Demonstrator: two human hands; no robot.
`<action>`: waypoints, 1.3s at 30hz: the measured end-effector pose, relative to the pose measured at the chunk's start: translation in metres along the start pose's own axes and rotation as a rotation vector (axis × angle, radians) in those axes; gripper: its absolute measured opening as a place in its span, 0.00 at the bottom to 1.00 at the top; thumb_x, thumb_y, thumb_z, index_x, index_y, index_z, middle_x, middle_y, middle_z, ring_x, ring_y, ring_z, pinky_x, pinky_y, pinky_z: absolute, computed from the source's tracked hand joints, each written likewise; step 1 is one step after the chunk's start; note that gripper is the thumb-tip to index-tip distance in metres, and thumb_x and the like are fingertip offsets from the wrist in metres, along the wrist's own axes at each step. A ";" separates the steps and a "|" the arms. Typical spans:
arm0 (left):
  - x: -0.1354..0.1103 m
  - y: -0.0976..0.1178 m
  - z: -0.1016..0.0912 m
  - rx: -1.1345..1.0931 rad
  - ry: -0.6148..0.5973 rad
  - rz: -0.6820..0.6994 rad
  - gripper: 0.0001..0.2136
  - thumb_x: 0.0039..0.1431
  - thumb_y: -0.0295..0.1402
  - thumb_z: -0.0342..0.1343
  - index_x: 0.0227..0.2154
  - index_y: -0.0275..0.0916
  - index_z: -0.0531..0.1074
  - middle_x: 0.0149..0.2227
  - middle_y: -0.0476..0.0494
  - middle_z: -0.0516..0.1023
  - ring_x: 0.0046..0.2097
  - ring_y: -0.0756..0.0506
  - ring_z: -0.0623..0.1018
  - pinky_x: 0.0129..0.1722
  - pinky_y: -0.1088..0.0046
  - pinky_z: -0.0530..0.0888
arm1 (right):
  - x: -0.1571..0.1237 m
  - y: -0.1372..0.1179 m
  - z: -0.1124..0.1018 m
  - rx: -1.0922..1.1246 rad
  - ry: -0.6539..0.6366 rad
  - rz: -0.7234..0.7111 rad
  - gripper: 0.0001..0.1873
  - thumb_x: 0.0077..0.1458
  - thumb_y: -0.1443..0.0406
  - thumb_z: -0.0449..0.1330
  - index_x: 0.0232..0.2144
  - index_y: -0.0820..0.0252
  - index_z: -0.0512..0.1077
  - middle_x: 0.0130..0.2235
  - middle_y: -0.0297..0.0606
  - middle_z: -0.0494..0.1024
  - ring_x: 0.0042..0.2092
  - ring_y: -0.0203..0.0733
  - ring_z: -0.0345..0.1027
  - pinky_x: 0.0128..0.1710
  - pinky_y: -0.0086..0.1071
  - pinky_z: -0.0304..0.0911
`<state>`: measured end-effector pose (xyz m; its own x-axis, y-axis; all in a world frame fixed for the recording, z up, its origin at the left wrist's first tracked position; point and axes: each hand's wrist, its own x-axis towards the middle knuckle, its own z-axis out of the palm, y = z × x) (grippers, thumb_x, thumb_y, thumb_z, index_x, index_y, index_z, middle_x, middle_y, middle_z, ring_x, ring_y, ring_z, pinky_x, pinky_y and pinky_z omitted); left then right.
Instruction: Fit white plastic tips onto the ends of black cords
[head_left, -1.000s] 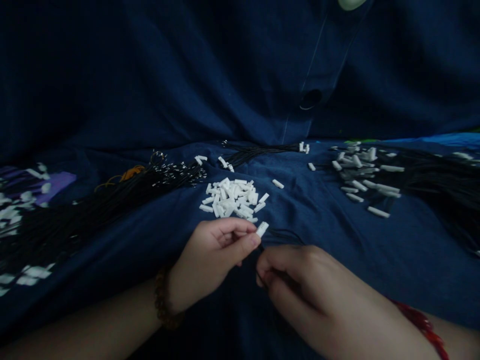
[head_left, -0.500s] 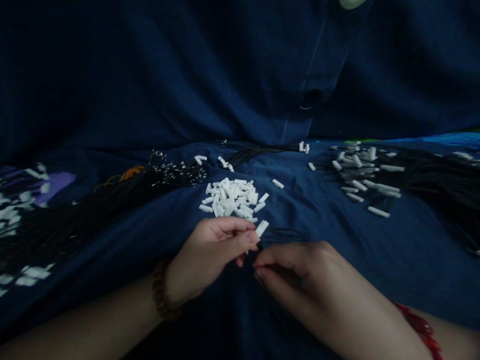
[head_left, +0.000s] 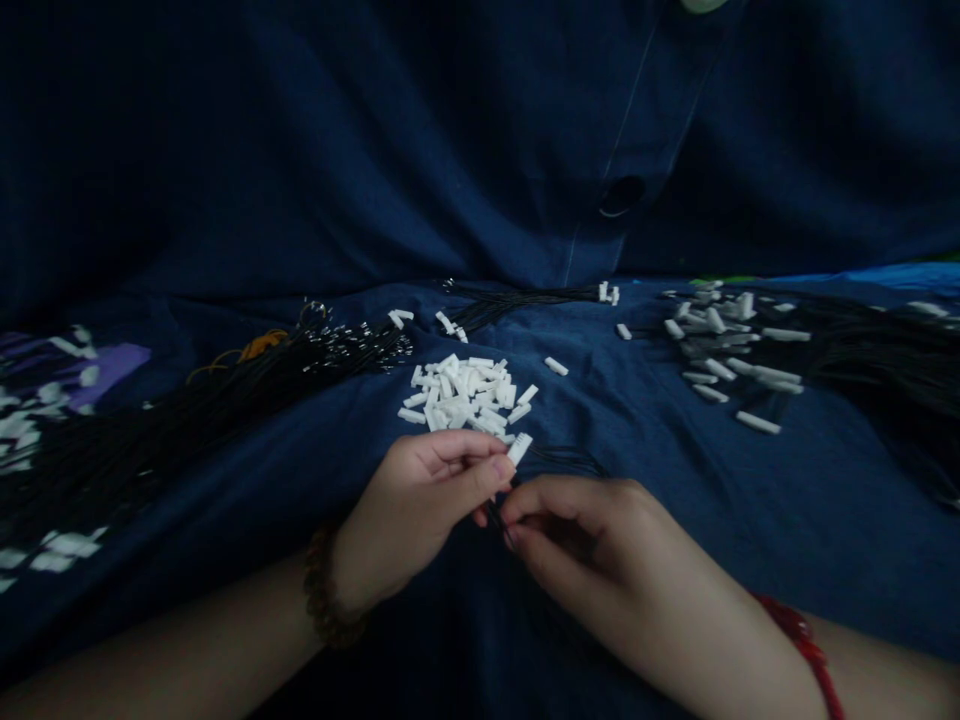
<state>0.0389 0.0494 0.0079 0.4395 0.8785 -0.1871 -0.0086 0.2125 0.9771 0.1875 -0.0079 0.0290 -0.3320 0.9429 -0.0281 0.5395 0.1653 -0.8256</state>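
A small white plastic connector housing (head_left: pixel 520 449) is pinched between the thumb and fingers of my left hand (head_left: pixel 431 485). Thin black wires (head_left: pixel 498 522) run down from below it, and my right hand (head_left: pixel 600 545) closes its thumb and forefinger on them. Both sets of fingertips almost meet, so where the wires enter the housing is hidden. Just beyond my left hand lies a heap of loose white connector housings (head_left: pixel 461 390) on the dark blue cloth (head_left: pixel 480 620). More black wires (head_left: pixel 566 460) lie behind my right hand.
To the left lies a thick bundle of black wires with shiny metal ends (head_left: pixel 360 345), near an orange tie (head_left: pixel 264 345) and a purple piece (head_left: pixel 112 372). At right are black wires with white connectors (head_left: pixel 720 345). A smaller wire bundle (head_left: pixel 532 298) lies at the back.
My right hand has shifted slightly left and up along the wires, closer to my left fingers. The held housing has moved slightly left and up.
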 end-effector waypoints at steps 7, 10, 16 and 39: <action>0.000 0.002 0.000 0.075 0.009 -0.002 0.05 0.47 0.31 0.58 0.29 0.38 0.73 0.22 0.52 0.73 0.23 0.53 0.70 0.21 0.80 0.67 | -0.002 -0.001 0.000 -0.199 0.027 0.019 0.06 0.50 0.73 0.50 0.26 0.60 0.65 0.27 0.29 0.68 0.29 0.32 0.60 0.27 0.25 0.51; 0.002 0.001 -0.001 0.059 -0.025 -0.017 0.04 0.49 0.31 0.57 0.28 0.37 0.73 0.23 0.52 0.73 0.25 0.53 0.70 0.22 0.81 0.67 | 0.000 -0.002 0.002 -0.251 0.038 0.042 0.06 0.50 0.72 0.50 0.28 0.60 0.65 0.28 0.31 0.68 0.28 0.32 0.60 0.26 0.25 0.50; 0.003 -0.002 -0.001 0.017 -0.064 -0.049 0.04 0.50 0.31 0.56 0.27 0.36 0.73 0.24 0.51 0.73 0.26 0.53 0.69 0.23 0.81 0.66 | -0.004 -0.006 0.005 -0.211 0.032 0.086 0.06 0.53 0.70 0.50 0.29 0.59 0.65 0.30 0.31 0.70 0.31 0.34 0.63 0.28 0.26 0.52; -0.001 0.000 -0.005 -0.186 -0.118 -0.019 0.06 0.45 0.31 0.59 0.27 0.34 0.72 0.21 0.50 0.72 0.23 0.53 0.69 0.21 0.79 0.65 | -0.008 -0.008 0.004 -0.020 0.155 -0.022 0.10 0.51 0.74 0.53 0.33 0.53 0.66 0.34 0.23 0.72 0.35 0.27 0.66 0.34 0.20 0.58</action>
<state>0.0338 0.0505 0.0076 0.5433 0.8197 -0.1814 -0.1598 0.3132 0.9362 0.1828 -0.0174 0.0335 -0.2218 0.9719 0.0784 0.5489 0.1909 -0.8138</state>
